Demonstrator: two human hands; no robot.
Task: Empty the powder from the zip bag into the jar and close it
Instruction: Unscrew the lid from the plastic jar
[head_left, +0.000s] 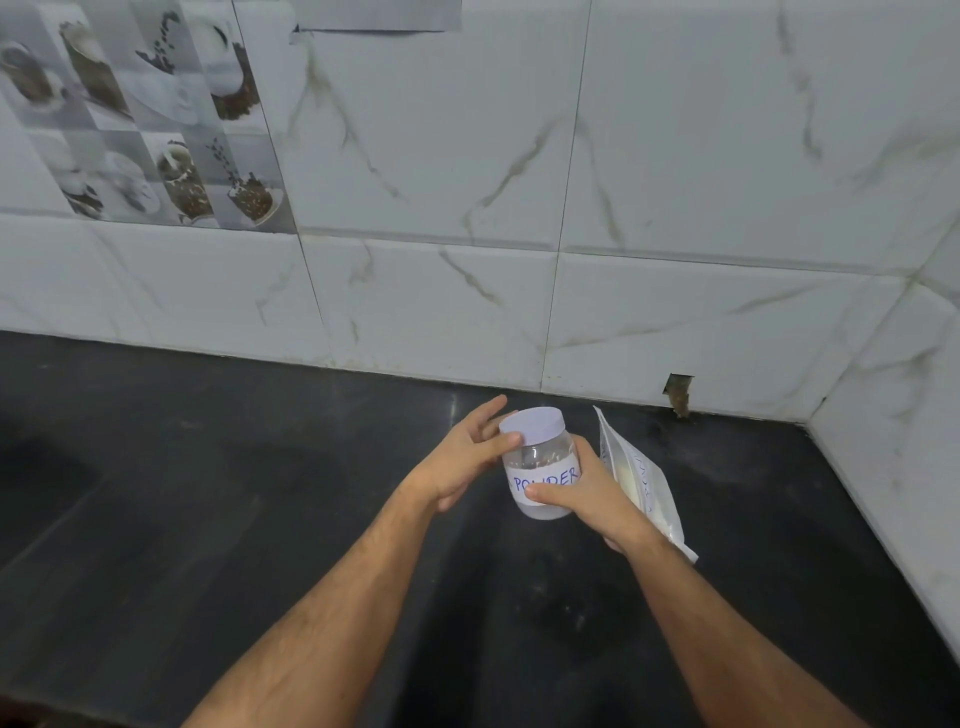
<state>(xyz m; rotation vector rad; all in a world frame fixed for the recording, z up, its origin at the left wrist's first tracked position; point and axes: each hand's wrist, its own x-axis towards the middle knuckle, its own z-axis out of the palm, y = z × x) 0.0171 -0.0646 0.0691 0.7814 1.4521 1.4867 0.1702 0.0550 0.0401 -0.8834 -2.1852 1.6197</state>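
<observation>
A clear jar (540, 467) with a white paper label reading "POWDER" is held above the black counter, tilted slightly. A white lid (532, 425) sits on its top. My right hand (587, 499) grips the jar's body, thumb across the label. My left hand (467, 457) is at the lid's left side, thumb touching its rim, fingers stretched out behind it. A clear zip bag (644, 488) lies on the counter just right of my right hand, partly hidden by it; white powder shows at its lower end.
The black counter (208, 519) runs left and toward me. A white marble-tiled wall (519, 260) stands behind, and another closes the right side (893, 441). A small broken hole (679, 395) sits at the back wall's base.
</observation>
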